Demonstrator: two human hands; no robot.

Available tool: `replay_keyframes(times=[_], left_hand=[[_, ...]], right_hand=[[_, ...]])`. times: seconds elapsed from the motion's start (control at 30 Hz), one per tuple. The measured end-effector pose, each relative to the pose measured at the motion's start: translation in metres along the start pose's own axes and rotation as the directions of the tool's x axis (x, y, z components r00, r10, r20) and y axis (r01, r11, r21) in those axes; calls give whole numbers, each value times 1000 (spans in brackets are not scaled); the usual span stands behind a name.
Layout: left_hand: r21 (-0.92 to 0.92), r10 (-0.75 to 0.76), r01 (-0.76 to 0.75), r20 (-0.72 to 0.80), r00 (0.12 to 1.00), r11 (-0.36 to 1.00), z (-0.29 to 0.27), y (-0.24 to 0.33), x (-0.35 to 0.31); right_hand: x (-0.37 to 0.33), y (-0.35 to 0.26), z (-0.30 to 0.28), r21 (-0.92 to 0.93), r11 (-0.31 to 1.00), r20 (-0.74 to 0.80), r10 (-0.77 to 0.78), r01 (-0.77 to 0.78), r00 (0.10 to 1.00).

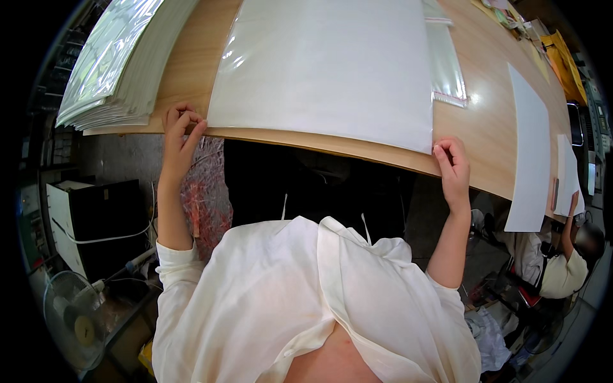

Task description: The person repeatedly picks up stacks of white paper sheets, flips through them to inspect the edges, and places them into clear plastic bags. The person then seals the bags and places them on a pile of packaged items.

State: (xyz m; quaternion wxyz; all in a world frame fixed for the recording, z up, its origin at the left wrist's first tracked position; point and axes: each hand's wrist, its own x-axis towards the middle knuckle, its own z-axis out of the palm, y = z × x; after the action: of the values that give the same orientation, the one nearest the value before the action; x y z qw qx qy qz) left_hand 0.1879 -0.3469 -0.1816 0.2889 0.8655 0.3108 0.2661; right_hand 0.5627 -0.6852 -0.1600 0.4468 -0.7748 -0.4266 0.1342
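Note:
A large, glossy clear plastic sleeve [325, 76], with what looks like white sheet material in it, lies flat on the wooden table in front of me. Its near edge runs close to the table's front edge. At the near left corner, the thumb and fingers of my left hand [182, 134] are pinched together on the sleeve. My right hand [453, 166] likewise pinches the near right corner between thumb and curled fingers.
A thick stack of shiny plastic sleeves [115, 70] sits at the table's left. Smaller clear bags [448, 67] lie partly under the large sleeve. Further right, a white board [530, 147] overhangs the table edge. Another person [565, 274] sits at far right; a fan [75, 322] stands lower left.

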Motion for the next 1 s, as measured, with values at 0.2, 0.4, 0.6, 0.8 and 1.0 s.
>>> replay_keyframes(times=[0.2, 0.4, 0.6, 0.8, 1.0], left_hand=[[91, -117, 123, -64, 991, 988, 12, 15, 3], [268, -154, 188, -143, 978, 945, 23, 29, 8], [480, -126, 280, -328, 936, 831, 42, 36, 9], [259, 268, -291, 123, 956, 921, 80, 119, 19], [354, 28, -150, 327, 944, 923, 74, 123, 20]], right_hand=[[7, -12, 12, -104, 988, -59, 108, -114, 992], [10, -21, 23, -312, 936, -110, 138, -166, 984], [10, -28, 38, -587, 787, -175, 108, -192, 979], [17, -66, 86, -594, 785, -35, -244, 176, 969], [22, -77, 72, -700, 657, 395, 29, 280, 918]])
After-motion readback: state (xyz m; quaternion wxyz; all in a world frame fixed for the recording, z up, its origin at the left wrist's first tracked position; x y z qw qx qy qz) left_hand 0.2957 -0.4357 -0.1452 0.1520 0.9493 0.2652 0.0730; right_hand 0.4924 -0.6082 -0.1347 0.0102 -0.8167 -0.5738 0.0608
